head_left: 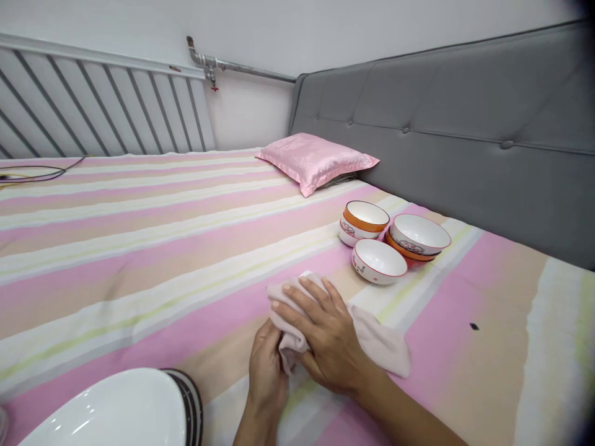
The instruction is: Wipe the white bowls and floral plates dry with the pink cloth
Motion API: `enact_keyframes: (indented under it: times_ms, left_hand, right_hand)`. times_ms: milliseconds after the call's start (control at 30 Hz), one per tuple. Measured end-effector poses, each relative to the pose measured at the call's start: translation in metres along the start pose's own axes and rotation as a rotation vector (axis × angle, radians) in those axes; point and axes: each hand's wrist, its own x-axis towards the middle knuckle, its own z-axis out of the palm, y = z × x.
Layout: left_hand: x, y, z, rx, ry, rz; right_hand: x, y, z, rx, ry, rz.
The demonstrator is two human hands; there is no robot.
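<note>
A pale pink cloth is bunched between my two hands above the striped bed, its loose end trailing to the right. From below and left, my left hand grips the bundle, with its thumb against the near side. My right hand lies over the top, fingers long and slightly apart, pressing the cloth. Whatever the cloth may wrap is hidden, though a small white edge shows beyond the right fingertips. Just past my hands stands a white bowl with a red rim.
Behind that bowl are an orange-banded bowl stack and another stack. White dark-edged plates are piled at lower left. A pink pillow lies by the grey headboard. Cables rest at far left, near a radiator.
</note>
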Motion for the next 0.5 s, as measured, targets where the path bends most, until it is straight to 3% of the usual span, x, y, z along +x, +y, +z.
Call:
enact_keyframes:
  times_ms: [200,500]
  left_hand:
    - [0.0,0.003,0.002,0.003,-0.061,-0.014]
    - [0.004,0.0,-0.004,-0.081,-0.024,0.006]
  right_hand:
    - [0.0,0.01,-0.002,0.196,0.101,0.151]
    - [0.0,0.028,0.003,0.808,0.194,0.475]
